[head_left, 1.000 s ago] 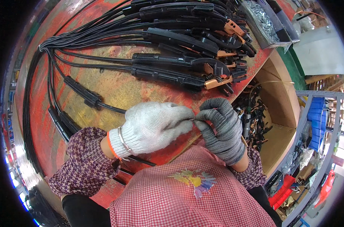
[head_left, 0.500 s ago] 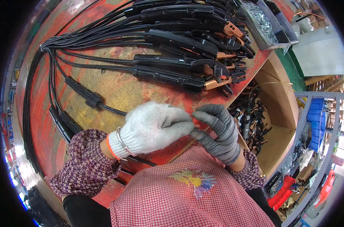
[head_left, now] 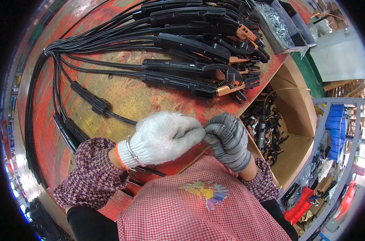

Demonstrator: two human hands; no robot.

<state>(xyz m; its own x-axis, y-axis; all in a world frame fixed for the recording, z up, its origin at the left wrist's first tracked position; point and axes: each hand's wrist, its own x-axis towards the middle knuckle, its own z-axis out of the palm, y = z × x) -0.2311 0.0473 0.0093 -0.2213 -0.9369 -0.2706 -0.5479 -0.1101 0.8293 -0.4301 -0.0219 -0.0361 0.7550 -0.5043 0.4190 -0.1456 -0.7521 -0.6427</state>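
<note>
My left hand (head_left: 162, 138), in a white knit glove, is closed, its fingertips pinched together. A black cable (head_left: 122, 117) runs from a black handle sleeve (head_left: 90, 97) into this hand. My right hand (head_left: 228, 140), in a grey striped glove, is curled with thumb and fingers pressed together, touching the left fingertips. Whatever lies between the fingertips is hidden by the gloves. Beyond the hands lie several black welding electrode holders (head_left: 178, 83) with copper jaws, their cables gathered in a bundle (head_left: 50, 51) at the left.
The red, worn table (head_left: 122, 94) ends in an edge at the right. Beside it stands a cardboard box (head_left: 301, 148) with small black and copper parts. A clear bin of metal pieces (head_left: 275, 20) sits at the far right corner. More black sleeves (head_left: 70, 130) lie left of my hands.
My right hand's fingers have curled in more tightly, closing the gap to the left fingertips. The left hand has shifted very slightly; the electrode holders have stayed in place.
</note>
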